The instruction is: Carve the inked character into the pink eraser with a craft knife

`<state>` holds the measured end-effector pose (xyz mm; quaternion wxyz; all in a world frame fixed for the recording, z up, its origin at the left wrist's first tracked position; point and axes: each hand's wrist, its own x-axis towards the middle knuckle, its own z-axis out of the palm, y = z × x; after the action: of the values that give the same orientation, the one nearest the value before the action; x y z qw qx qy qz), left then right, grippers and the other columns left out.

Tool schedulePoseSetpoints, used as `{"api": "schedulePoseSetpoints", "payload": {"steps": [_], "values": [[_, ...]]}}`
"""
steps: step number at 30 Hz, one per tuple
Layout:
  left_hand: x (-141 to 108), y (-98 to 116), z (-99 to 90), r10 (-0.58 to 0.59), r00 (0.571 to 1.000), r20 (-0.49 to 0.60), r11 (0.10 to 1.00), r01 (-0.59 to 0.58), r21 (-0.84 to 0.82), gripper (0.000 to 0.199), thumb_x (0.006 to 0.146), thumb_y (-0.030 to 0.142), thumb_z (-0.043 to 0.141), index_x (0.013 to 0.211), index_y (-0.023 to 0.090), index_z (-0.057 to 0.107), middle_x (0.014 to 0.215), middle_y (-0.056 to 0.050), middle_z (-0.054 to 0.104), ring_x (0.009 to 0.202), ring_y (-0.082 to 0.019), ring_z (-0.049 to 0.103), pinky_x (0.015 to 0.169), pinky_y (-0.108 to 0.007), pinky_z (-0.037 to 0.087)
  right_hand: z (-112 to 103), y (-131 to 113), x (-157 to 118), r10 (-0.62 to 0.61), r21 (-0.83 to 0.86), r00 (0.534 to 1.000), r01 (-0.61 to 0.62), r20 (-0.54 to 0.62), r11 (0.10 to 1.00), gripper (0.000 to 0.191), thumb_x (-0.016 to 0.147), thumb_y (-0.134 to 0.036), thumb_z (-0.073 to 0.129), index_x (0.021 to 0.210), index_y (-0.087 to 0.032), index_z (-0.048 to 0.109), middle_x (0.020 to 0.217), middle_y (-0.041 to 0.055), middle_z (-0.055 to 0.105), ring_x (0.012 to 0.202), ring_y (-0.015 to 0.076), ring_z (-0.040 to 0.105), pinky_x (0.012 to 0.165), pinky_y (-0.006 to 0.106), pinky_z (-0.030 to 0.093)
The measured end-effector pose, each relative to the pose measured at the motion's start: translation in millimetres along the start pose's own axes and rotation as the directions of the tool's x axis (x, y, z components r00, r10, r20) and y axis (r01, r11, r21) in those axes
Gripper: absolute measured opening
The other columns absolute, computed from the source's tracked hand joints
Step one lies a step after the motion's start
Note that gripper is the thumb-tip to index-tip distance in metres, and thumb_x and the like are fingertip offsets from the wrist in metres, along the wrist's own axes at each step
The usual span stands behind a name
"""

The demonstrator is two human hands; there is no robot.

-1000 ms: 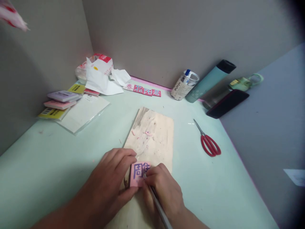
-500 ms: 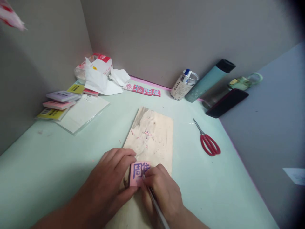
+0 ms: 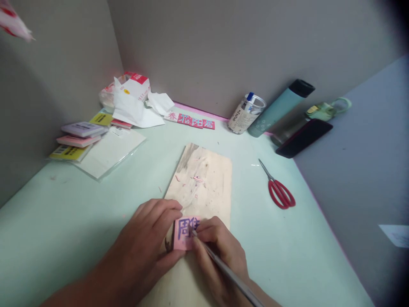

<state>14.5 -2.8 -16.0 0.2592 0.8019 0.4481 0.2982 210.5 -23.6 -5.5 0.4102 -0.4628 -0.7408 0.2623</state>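
Note:
A pink rubber stamp block [image 3: 183, 244] with purple characters drawn on it lies on a wooden board [image 3: 215, 187]. My left hand [image 3: 143, 238] grips the block's left side, fingers at the upper edge and thumb at the lower. In my right hand [image 3: 220, 247] is a slim metal carving knife [image 3: 231, 275], held like a pen. Its tip touches the block's face near the middle of the characters. My right fingers cover part of the block's right side. Pink shavings [image 3: 198, 179] are scattered on the board.
Red-handled scissors [image 3: 281, 192] lie on the right. Behind stand a can with pens [image 3: 244, 117], a teal bottle [image 3: 281, 108] and a dark phone [image 3: 303, 138]. Carved red blocks [image 3: 196, 121] line the back wall. Packaged blocks [image 3: 83, 129] and crumpled tissues [image 3: 131, 106] sit left.
My right hand has turned, and the carving knife's rear end has swung to the right and lies lower. My left hand and the block keep their place.

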Motion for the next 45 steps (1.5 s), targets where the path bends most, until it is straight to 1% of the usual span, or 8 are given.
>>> {"api": "schedulePoseSetpoints", "payload": {"steps": [6, 16, 22, 25, 29, 33, 40, 45], "values": [[2.0, -1.8, -2.3, 0.030, 0.999, 0.034, 0.999, -0.031, 0.016, 0.037, 0.091, 0.028, 0.069, 0.122, 0.027, 0.050, 0.124, -0.004, 0.063, 0.112, -0.029, 0.059, 0.095, -0.046, 0.048, -1.5, 0.8, -2.9, 0.096, 0.143, 0.995, -0.093, -0.018, 0.985, 0.016, 0.096, -0.007, 0.057, 0.094, -0.023, 0.059, 0.090, 0.0036, 0.065, 0.077, 0.0163, 0.065, 0.065, 0.028, 0.052], [1.7, 0.8, -4.3, 0.033, 0.999, 0.009, 0.999, -0.033, 0.031, 0.032, 0.091, 0.026, 0.066, 0.120, 0.026, 0.052, 0.122, -0.004, 0.064, 0.111, -0.029, 0.062, 0.094, -0.044, 0.050, -4.6, -5.3, 2.5, 0.047, 0.097, 0.999, -0.047, 0.004, 0.994, 0.019, 0.093, -0.005, 0.054, 0.086, -0.023, 0.051, 0.079, 0.0007, 0.059, 0.071, 0.0148, 0.060, 0.060, 0.027, 0.046], [0.4, -3.6, -3.1, 0.040, 0.998, 0.041, 0.998, -0.042, 0.041, 0.037, 0.092, 0.030, 0.069, 0.123, 0.027, 0.051, 0.125, -0.003, 0.063, 0.113, -0.028, 0.061, 0.095, -0.044, 0.049, -2.2, -1.0, -0.7, 0.053, 0.122, 0.998, -0.047, -0.041, 0.991, 0.017, 0.094, -0.006, 0.054, 0.091, -0.022, 0.057, 0.084, 0.0031, 0.062, 0.071, 0.0159, 0.061, 0.061, 0.028, 0.048], [-0.3, -3.9, -1.5, 0.042, 0.998, 0.038, 0.999, -0.043, 0.027, 0.036, 0.092, 0.029, 0.068, 0.124, 0.027, 0.051, 0.125, -0.003, 0.063, 0.113, -0.028, 0.060, 0.095, -0.044, 0.049, -4.0, -3.0, 0.5, 0.062, 0.120, 0.998, -0.058, -0.023, 0.991, 0.017, 0.094, -0.006, 0.054, 0.090, -0.022, 0.056, 0.083, 0.0025, 0.061, 0.070, 0.0155, 0.060, 0.061, 0.028, 0.048], [0.9, -1.9, -1.2, 0.035, 0.999, 0.017, 0.999, -0.035, 0.028, 0.035, 0.091, 0.025, 0.067, 0.122, 0.026, 0.049, 0.123, -0.004, 0.063, 0.112, -0.029, 0.060, 0.095, -0.046, 0.048, -5.8, -5.7, 3.8, 0.016, 0.078, 1.000, -0.017, 0.007, 0.997, 0.019, 0.091, -0.004, 0.054, 0.087, -0.022, 0.053, 0.081, 0.0020, 0.060, 0.074, 0.0156, 0.062, 0.061, 0.026, 0.047], [2.7, -0.4, -2.5, 0.026, 0.999, 0.032, 0.999, -0.027, 0.033, 0.035, 0.090, 0.024, 0.068, 0.118, 0.026, 0.048, 0.123, -0.005, 0.062, 0.111, -0.029, 0.059, 0.095, -0.046, 0.048, -4.7, -4.7, 4.0, -0.031, 0.049, 0.999, 0.030, 0.013, 0.998, 0.018, 0.090, -0.004, 0.053, 0.087, -0.022, 0.051, 0.077, 0.0002, 0.058, 0.067, 0.0143, 0.058, 0.056, 0.025, 0.045], [0.7, -2.7, -0.4, 0.003, 0.999, 0.048, 0.999, -0.005, 0.043, 0.035, 0.091, 0.026, 0.068, 0.120, 0.027, 0.048, 0.125, -0.005, 0.062, 0.115, -0.028, 0.057, 0.098, -0.046, 0.046, -2.1, -1.5, 0.0, -0.028, 0.034, 1.000, 0.027, 0.008, 0.999, 0.019, 0.091, -0.004, 0.053, 0.091, -0.023, 0.053, 0.081, 0.0010, 0.061, 0.070, 0.0143, 0.059, 0.059, 0.025, 0.046], [1.0, -2.7, -1.4, 0.037, 0.999, 0.024, 0.999, -0.038, 0.038, 0.035, 0.091, 0.026, 0.067, 0.121, 0.026, 0.049, 0.124, -0.005, 0.063, 0.112, -0.029, 0.059, 0.096, -0.046, 0.048, -0.7, -0.7, -2.2, 0.003, 0.054, 1.000, -0.002, -0.010, 0.999, 0.019, 0.092, -0.004, 0.054, 0.090, -0.023, 0.055, 0.081, 0.0016, 0.061, 0.071, 0.0150, 0.061, 0.060, 0.026, 0.048]]}}
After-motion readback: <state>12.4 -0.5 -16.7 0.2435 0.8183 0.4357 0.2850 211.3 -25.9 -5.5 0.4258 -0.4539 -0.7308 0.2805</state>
